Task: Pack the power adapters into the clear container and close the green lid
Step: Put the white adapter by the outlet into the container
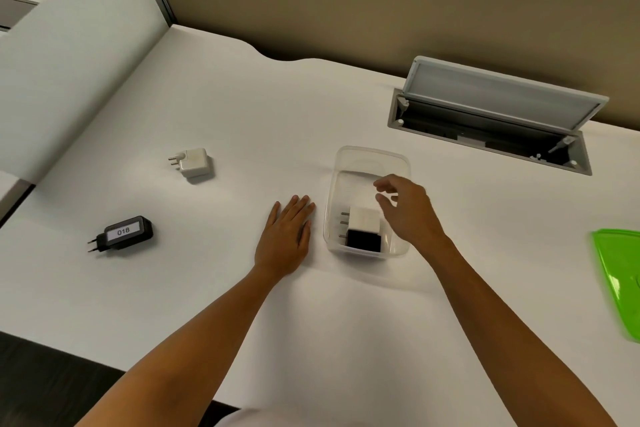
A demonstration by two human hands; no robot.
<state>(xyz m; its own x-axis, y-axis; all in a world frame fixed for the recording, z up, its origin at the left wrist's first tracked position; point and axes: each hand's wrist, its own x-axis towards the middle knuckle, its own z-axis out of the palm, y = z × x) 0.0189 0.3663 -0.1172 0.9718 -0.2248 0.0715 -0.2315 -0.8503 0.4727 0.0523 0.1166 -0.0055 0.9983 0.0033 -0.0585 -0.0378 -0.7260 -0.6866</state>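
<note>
The clear container stands lidless in the middle of the white desk. Inside it, at the near end, lie a white adapter and a black adapter, side by side with prongs pointing left. My right hand hovers over the container with fingers apart and nothing in it. My left hand lies flat on the desk just left of the container. A white adapter rests on the desk further left, and a black adapter labelled 018 lies nearer the left edge. The green lid lies at the far right.
An open cable hatch with a raised flap is set into the desk behind the container. A grey partition borders the desk on the left and a beige panel runs along the back.
</note>
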